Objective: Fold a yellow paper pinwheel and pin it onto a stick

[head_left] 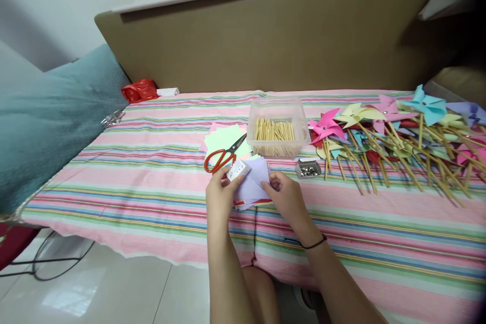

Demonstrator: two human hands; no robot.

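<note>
My left hand (pixel 223 187) is closed around a small white box (pixel 238 171) with printing on it, above the left edge of a stack of purple paper squares (pixel 252 179). Fingers of my right hand (pixel 283 190) are pinched at the right edge of the purple paper. Red and cream sheets peek out under the stack's near edge. Just beyond my left hand lie scissors (pixel 224 156) with orange handles, resting on light green paper (pixel 223 140). To the right of the stack stands a small open grey box (pixel 308 168) of shiny metal fasteners.
A clear plastic container (pixel 299 136) of short wooden sticks (pixel 274 131) stands behind the papers. Many colourful paper pinwheels (pixel 326 126) on sticks are piled at right. A red plastic bag (pixel 140 91) lies far left on the striped cloth (pixel 152 172), near a teal cushion (pixel 68 106).
</note>
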